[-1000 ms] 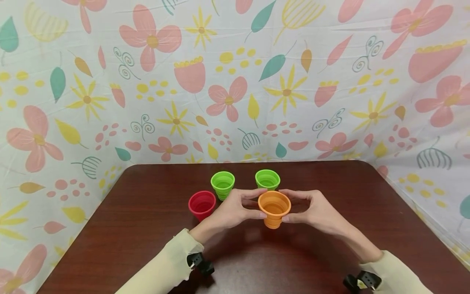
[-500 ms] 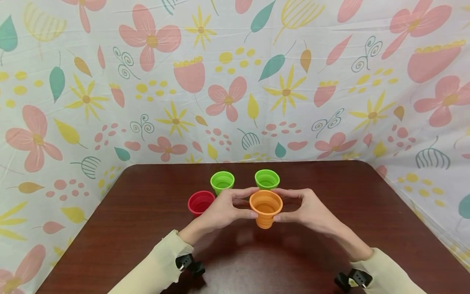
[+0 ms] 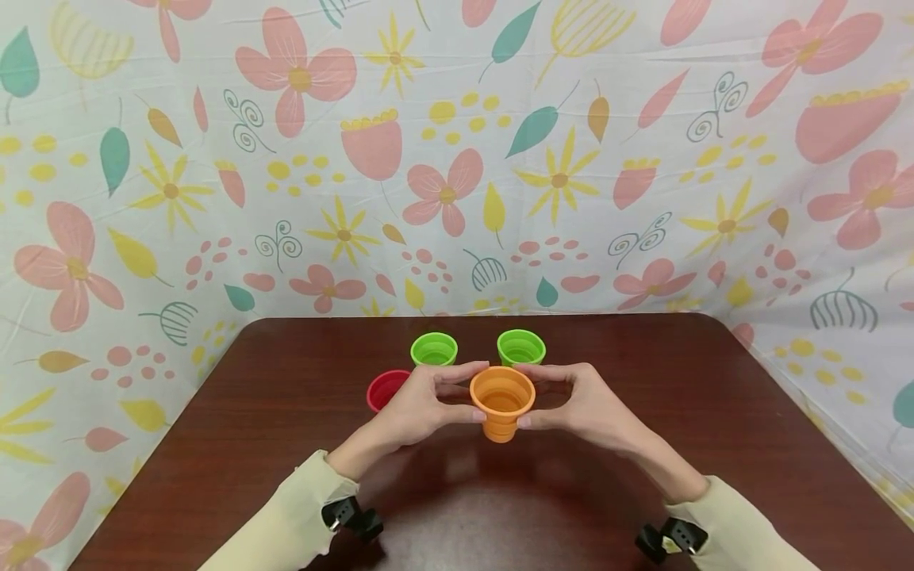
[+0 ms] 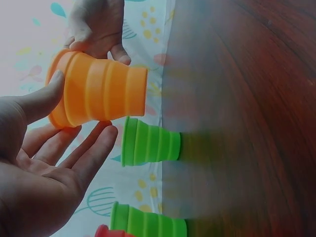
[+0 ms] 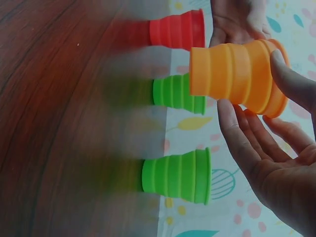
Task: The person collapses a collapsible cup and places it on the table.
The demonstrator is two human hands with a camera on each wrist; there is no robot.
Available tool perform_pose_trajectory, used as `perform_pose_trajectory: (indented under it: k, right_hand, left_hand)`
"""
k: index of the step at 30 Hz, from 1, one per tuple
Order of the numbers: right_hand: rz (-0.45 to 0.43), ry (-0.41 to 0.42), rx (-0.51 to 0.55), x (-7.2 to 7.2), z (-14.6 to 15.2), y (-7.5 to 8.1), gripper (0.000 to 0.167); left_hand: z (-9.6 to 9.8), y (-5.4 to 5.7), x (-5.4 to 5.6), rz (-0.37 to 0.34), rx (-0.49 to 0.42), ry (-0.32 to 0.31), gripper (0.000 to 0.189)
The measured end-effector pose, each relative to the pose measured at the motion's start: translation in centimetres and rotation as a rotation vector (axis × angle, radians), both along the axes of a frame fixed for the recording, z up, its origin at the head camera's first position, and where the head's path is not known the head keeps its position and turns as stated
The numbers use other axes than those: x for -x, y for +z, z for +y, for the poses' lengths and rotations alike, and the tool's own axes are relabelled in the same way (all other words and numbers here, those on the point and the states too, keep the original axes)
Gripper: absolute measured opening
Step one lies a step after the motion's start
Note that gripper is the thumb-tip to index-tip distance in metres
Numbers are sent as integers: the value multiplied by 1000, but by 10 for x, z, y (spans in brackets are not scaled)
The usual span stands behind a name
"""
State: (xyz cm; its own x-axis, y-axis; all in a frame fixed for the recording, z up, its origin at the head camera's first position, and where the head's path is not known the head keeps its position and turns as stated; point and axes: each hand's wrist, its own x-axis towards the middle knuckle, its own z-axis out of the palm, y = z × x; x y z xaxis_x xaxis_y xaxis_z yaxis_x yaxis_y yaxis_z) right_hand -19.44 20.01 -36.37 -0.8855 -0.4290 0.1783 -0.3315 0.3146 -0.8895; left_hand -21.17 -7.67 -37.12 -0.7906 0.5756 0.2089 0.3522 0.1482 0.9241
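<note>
Standing on the counter (image 3: pixel 228 428), a red cup (image 3: pixel 384 389) shows partly behind the left hand (image 3: pixel 412 408), a green cup (image 3: pixel 434 350) just beyond. That hand pinches the left side of an orange cup (image 3: pixel 502 396), mouth up and raised off the counter. A second green cup (image 3: pixel 521 349) stands behind; the right hand (image 3: pixel 591 406) pinches the orange cup's right side.

Looks like a small staged recording corner; can't tell home from lab or office. Going by the white floral-print cloth (image 3: pixel 457 103): hangs as a backdrop, runs behind the table (image 3: pixel 214 428) and round both sides, shows creases, closes off the view beyond. Going by the tabletop too: has dark wood grain, a glossy finish, rounded far corners; would suit an office or a dining room equally. Fits with black cameras (image 3: pixel 350 517) worn at both wrists.
</note>
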Motion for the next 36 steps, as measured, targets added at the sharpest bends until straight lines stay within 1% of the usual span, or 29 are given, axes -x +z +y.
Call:
perform_pose_trajectory:
  k: [6, 10, 17, 21, 26, 29, 33, 36]
  right_hand:
    - [-3, 1, -25, 3, -7, 1, 72]
    - [-22, 25, 2, 4, -11, 1, 73]
    - [-43, 62, 49, 7, -16, 1, 71]
    - [-76, 71, 84, 7, -17, 1, 68]
    - [-151, 85, 146, 7, -17, 0, 64]
    - [-189, 94, 182, 8, -16, 0, 60]
    - [-209, 90, 191, 8, -15, -1, 56]
    - [-217, 76, 187, 8, -16, 0, 55]
  left_hand:
    - [-8, 2, -1, 17, 20, 27, 67]
    - [-12, 4, -2, 20, 23, 40, 66]
    - [-17, 4, -2, 3, 18, 54, 65]
    - [-18, 3, -2, 5, -1, 44, 61]
    - [-18, 1, -4, -3, -38, 35, 56]
    - [-18, 0, -4, 13, -72, 32, 51]
    - [-16, 0, -6, 34, -91, 42, 45]
    - [-16, 0, -6, 41, -89, 53, 43]
